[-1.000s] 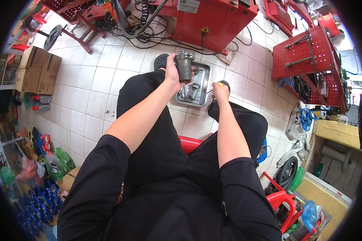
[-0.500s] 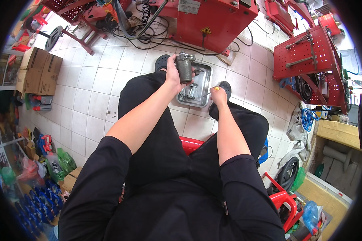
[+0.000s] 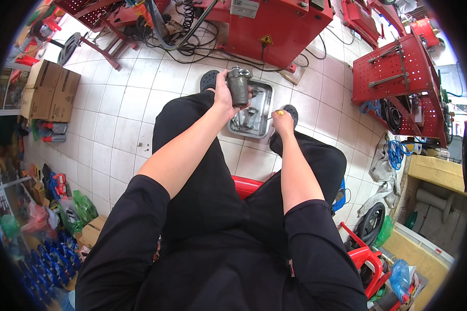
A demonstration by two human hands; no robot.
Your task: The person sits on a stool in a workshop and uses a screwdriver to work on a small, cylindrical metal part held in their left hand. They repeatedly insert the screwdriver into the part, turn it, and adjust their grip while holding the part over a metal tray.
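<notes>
My left hand [image 3: 224, 94] is wrapped round a grey cylindrical metal motor [image 3: 239, 90], held upright with its lugged end at the top. It hangs over a shallow metal tray [image 3: 269, 102] on the floor, hiding part of it. Several small metal parts [image 3: 250, 117] lie in the tray. To the right of the tray, my right hand [image 3: 284, 123] is closed on a screwdriver [image 3: 280, 113] with a yellow handle. Its thin shaft points left toward the tray, and its tip is too small to make out. The two hands are apart.
Ahead stands a red machine [image 3: 277, 31] with black cables [image 3: 192, 49] on the tiled floor. A red perforated metal stand [image 3: 386, 70] is at the right. Cardboard boxes [image 3: 49, 90] stand at the left. A red stool [image 3: 246, 186] shows between my legs.
My right hand has turned slightly, and the screwdriver's shaft has shifted a little. The motor stays in my left hand almost unmoved.
</notes>
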